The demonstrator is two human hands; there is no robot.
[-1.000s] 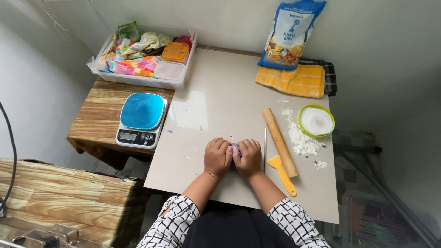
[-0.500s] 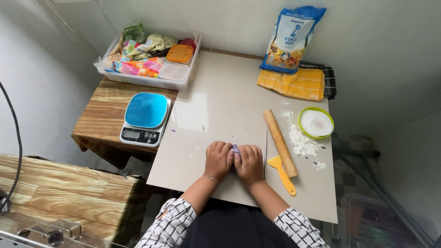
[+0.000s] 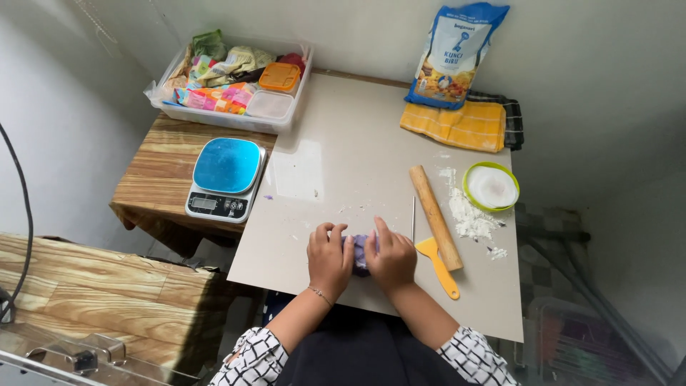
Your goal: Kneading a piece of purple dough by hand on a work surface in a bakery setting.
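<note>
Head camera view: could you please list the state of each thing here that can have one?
Purple dough: pressed between both hands.
Left hand: closed on dough.
Right hand: closed on dough.
Rolling pin: lying flat, untouched.
Yellow scraper: lying flat.
Flour bag: upright against wall.
Green-rimmed bowl: uncovered, white inside.
Kitchen scale: platform bare.

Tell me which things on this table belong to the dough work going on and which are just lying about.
In use:
left hand and right hand, both pressed on the purple dough
rolling pin, yellow scraper, loose flour, flour bowl, all close by

Lying about:
kitchen scale
plastic bin of packets
flour bag
yellow cloth
</note>
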